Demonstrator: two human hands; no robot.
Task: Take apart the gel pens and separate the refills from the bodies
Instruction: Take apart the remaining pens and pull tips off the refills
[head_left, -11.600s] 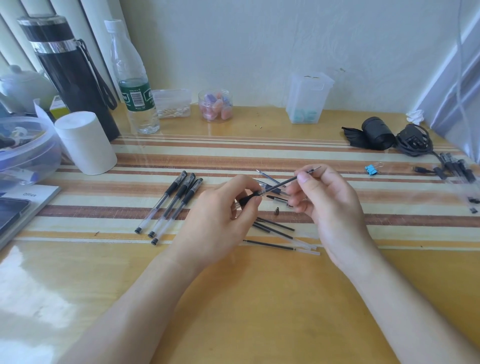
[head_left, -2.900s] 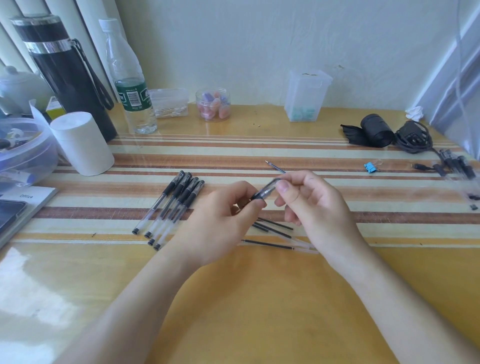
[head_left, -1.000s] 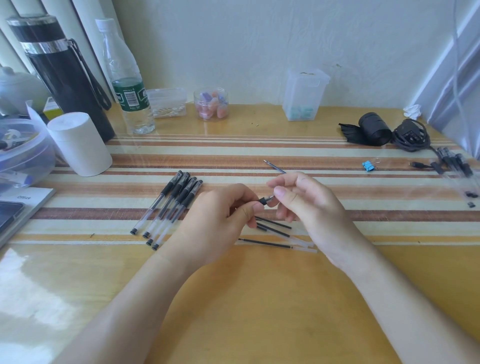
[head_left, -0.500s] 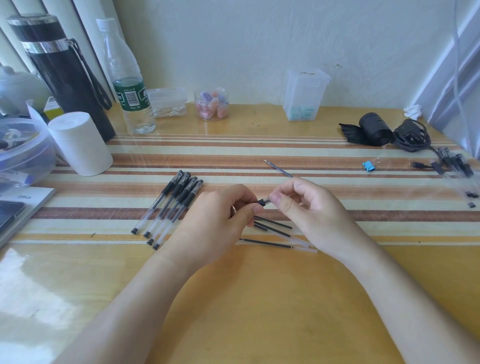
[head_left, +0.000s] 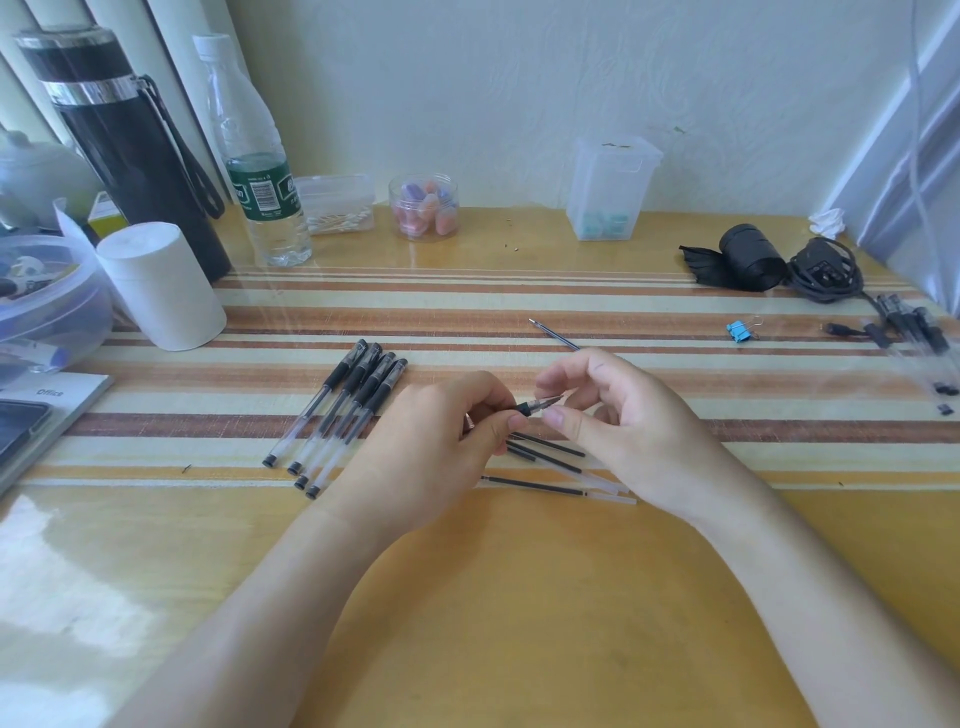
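The left hand (head_left: 441, 447) holds one gel pen (head_left: 535, 406) just above the table (head_left: 519, 597). Its fingers are curled round the pen, and thumb and forefinger pinch the black grip section. Most of the barrel is hidden inside the hand. Only the grip end and the pointed tip show, aimed to the right and slightly upward.

The right hand (head_left: 623, 426) faces the left hand. Its thumb lies just below the tip and its forefinger arches just above it, with the other fingers loosely curled behind. Whether thumb and forefinger actually clamp the tip cannot be told.

Four assembled gel pens (head_left: 337, 421) lie side by side on the striped cloth to the left of the left hand. They are parallel, with caps pointing away from the person.

Three refills (head_left: 550, 460) lie on the table directly beneath and between the hands, partly covered by them. A single refill (head_left: 553, 332) lies apart, beyond the right hand.

A blue binder clip (head_left: 737, 331) rests further right. More pens (head_left: 914, 332) lie at the right edge, blurred. A white cylindrical container (head_left: 156, 286) stands at the far left.
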